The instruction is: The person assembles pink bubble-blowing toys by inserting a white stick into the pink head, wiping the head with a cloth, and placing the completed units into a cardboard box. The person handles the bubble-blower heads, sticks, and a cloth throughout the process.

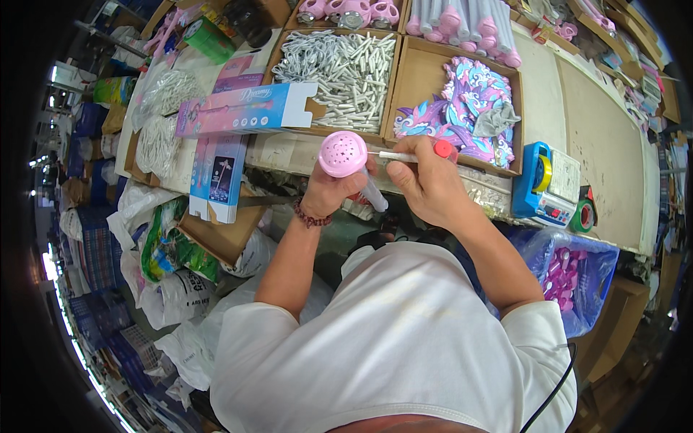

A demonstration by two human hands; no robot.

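Observation:
My left hand [328, 189] is closed round a toy wand with a pink, round, perforated head [343, 153] and a translucent handle [374, 195] that slants down to the right. In my right hand [432, 180] is a slim white screwdriver-like tool [397, 156], gripped between thumb and fingers. Its thin metal tip points left and reaches the side of the pink head; whether it is inserted there I cannot tell. A red round end [442, 149] shows behind the right fingers, and its link to the tool is partly hidden.
Beyond my hands, one cardboard tray [393, 86] holds white sticks and cords, another [404, 76] purple-blue wing-shaped pieces [473, 101]. Printed boxes [245, 110] lie left. A blue tape dispenser [534, 180] stands right, above a blue crate [595, 289] of pink parts.

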